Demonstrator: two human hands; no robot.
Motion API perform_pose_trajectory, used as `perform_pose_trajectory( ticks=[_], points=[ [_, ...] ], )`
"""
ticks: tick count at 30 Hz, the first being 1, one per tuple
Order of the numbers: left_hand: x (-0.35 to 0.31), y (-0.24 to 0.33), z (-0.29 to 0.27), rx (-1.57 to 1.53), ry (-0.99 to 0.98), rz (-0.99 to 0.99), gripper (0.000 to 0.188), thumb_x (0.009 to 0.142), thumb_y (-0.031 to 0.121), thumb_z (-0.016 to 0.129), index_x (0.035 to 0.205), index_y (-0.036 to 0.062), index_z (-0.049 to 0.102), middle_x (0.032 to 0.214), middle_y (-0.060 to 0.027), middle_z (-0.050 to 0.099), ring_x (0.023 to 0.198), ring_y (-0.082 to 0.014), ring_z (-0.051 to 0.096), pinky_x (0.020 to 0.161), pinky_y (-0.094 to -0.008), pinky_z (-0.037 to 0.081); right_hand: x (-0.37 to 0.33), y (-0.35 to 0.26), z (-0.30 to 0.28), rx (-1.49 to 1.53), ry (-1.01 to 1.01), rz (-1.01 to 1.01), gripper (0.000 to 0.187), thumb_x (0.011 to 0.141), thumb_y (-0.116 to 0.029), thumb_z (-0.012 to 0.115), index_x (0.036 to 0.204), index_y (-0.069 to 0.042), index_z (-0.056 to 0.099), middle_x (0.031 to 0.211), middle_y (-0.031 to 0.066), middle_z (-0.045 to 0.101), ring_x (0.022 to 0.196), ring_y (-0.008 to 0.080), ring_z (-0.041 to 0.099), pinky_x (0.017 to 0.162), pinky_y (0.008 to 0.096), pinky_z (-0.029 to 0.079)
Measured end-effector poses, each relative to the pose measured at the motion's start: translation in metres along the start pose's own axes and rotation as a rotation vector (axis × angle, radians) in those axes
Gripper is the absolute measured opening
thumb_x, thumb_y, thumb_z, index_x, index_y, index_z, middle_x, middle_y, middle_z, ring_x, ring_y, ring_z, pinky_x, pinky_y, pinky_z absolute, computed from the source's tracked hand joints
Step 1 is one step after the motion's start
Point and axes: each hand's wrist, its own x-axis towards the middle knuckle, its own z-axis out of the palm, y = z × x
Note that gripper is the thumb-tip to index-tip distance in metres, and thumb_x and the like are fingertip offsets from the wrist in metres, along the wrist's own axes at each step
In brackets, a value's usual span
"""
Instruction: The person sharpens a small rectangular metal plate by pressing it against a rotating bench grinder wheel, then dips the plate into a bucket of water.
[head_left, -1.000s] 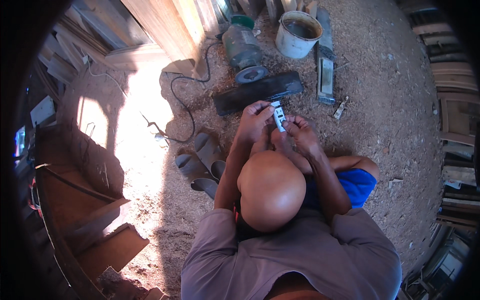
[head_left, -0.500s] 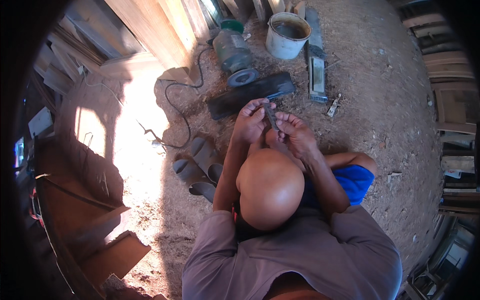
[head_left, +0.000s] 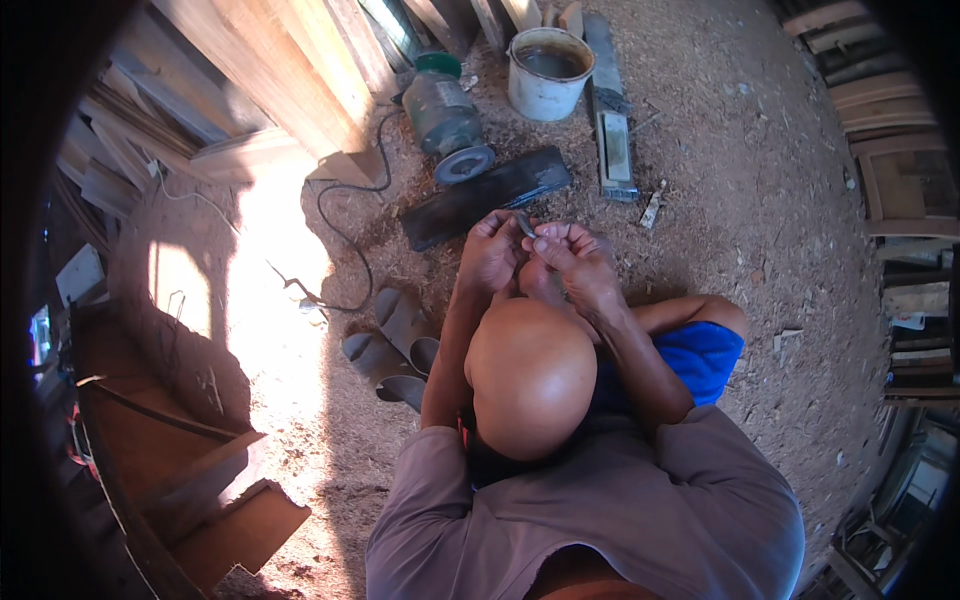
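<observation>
A person sits low on the brown, dusty floor (head_left: 700, 270), with one bare, bent knee (head_left: 530, 380) on the near side of a long black block (head_left: 485, 195). A pair of grey-brown boots (head_left: 385, 360) is on the near side too, to the left of the block.

Between the knee and the block are the person's two hands. The left hand (head_left: 490, 252) and the right hand (head_left: 583, 268) pinch a small, thin, grey, flat-looking piece (head_left: 526, 227) between them, thumbs and fingertips close together. The piece is just on the near side of the block. I can't tell if it is sharp, as only a thin bit shows.

I think a light pinch at each end is best, with the middle left bare so the light can get to it. Turn it slowly, and mind the thin sides, just in case.

Past the block is a green, round machine (head_left: 440, 112) with a flat grey disc (head_left: 464, 165) close to the block. To the right of the block lies a long grey board (head_left: 606, 95) with a pale, flat slab (head_left: 616, 145) on it. Farther past the block stands a dirty white, round bucket (head_left: 545, 95).
</observation>
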Motion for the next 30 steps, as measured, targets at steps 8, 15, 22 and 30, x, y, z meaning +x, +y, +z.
perform_pose_trajectory(
  ticks=[8,15,22,30],
  points=[
    [0.002,0.0,-0.008,0.019,-0.016,-0.046,0.011,0.092,0.012,0.063,0.094,0.0028,0.058,0.088,-0.0089,0.065,0.077,-0.0166,0.064,0.073,-0.0338,0.057,0.0,-0.001,0.004,0.002,0.012,-0.02,0.012,0.087,0.0,0.065,0.097,0.001,0.061,0.09,0.0079,0.066,0.085,0.0121,0.064,0.077,0.0235,0.052],
    [0.001,-0.001,-0.006,0.022,0.014,-0.033,0.01,0.093,0.011,0.062,0.094,0.0022,0.058,0.09,-0.0098,0.065,0.078,-0.0179,0.064,0.073,-0.035,0.057,0.002,0.003,-0.001,0.014,-0.007,-0.005,0.014,0.086,-0.002,0.068,0.098,0.001,0.062,0.093,0.0087,0.067,0.085,0.0136,0.065,0.08,0.0259,0.052],
    [0.0,0.001,-0.001,0.016,0.036,-0.029,0.008,0.093,0.009,0.06,0.095,0.0013,0.058,0.09,-0.0116,0.065,0.08,-0.0197,0.064,0.074,-0.0378,0.057,0.008,0.01,-0.005,-0.054,-0.026,-0.013,0.015,0.086,-0.005,0.068,0.099,0.0,0.063,0.095,0.0095,0.068,0.088,0.0156,0.066,0.082,0.0275,0.051],
    [0.003,0.001,-0.009,0.019,0.038,-0.036,0.011,0.09,0.006,0.063,0.097,0.0003,0.057,0.092,-0.0126,0.065,0.081,-0.0204,0.065,0.076,-0.038,0.057,0.01,0.014,-0.008,-0.044,-0.049,-0.027,0.013,0.086,-0.004,0.068,0.099,-0.001,0.063,0.097,0.0091,0.068,0.089,0.0158,0.066,0.082,0.0287,0.052]
  ],
)
